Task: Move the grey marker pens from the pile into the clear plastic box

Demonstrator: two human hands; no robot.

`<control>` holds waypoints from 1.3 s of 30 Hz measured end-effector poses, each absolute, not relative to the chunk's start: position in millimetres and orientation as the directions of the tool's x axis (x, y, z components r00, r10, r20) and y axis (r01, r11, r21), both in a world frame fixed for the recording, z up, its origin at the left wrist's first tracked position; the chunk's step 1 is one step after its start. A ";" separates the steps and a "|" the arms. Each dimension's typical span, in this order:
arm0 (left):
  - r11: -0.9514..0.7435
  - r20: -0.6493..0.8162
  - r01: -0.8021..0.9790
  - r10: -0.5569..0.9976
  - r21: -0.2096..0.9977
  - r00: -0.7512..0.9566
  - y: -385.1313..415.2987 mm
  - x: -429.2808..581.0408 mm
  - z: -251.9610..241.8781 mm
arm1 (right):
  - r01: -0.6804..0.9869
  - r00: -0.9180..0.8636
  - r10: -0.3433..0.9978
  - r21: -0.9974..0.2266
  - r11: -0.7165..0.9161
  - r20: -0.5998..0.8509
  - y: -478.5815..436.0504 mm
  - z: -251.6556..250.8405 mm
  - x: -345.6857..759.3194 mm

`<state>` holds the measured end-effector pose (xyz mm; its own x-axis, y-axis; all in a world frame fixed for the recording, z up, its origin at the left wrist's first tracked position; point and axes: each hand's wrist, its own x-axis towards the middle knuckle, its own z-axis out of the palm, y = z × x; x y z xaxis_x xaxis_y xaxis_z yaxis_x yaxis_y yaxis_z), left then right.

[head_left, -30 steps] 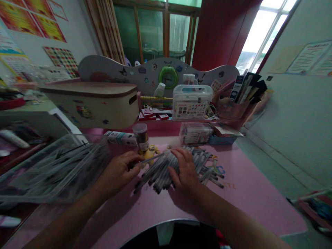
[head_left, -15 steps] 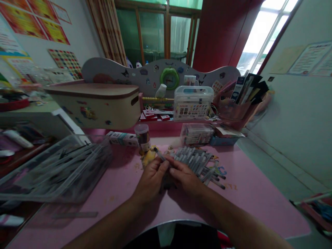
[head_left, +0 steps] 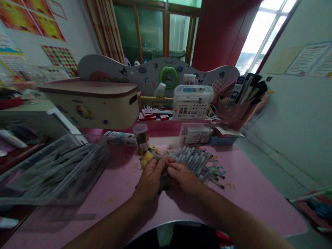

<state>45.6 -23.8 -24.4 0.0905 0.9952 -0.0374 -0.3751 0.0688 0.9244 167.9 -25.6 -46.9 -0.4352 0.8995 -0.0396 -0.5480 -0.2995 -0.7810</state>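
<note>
Both hands meet over the middle of the pink desk. My left hand (head_left: 152,176) is closed around a pen (head_left: 155,154), its dark end poking out toward the upper left. My right hand (head_left: 183,174) is closed too, thumb and fingers pinched on the pen's near end by the left fingertips. Below the hands lie more dark-tipped pens (head_left: 164,183), partly hidden by the fingers. A pile of clear grey pens (head_left: 198,160) lies just beyond and right of my right hand.
A clear plastic bin (head_left: 89,186) full of long thin pieces stands left, with a ruler (head_left: 72,217) in front. Behind are a round canister (head_left: 141,136), a narrow box (head_left: 120,138), a clear case (head_left: 196,134) and a blue box (head_left: 225,139). A cream storage box (head_left: 103,112) sits above.
The pen in my hands has tilted a little and its dark end sits slightly lower and farther left. My hands stay together; the whole view has shifted slightly.
</note>
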 end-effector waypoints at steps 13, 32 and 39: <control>-0.008 0.036 -0.211 0.991 0.977 0.129 -21.2 40.4 -29.2 | -0.301 -0.486 0.873 -0.945 -0.130 0.034 -18.1 -54.6 181.3; 0.145 -0.105 -0.400 0.987 0.905 0.121 -24.9 46.8 -26.7 | -0.576 -0.421 0.905 -0.752 -0.322 -0.066 -33.1 -49.1 160.2; 0.114 -0.116 -0.346 0.993 0.931 0.014 -13.8 34.2 -20.3 | -0.455 -0.400 0.914 -0.851 -0.262 -0.068 -25.4 -40.5 170.3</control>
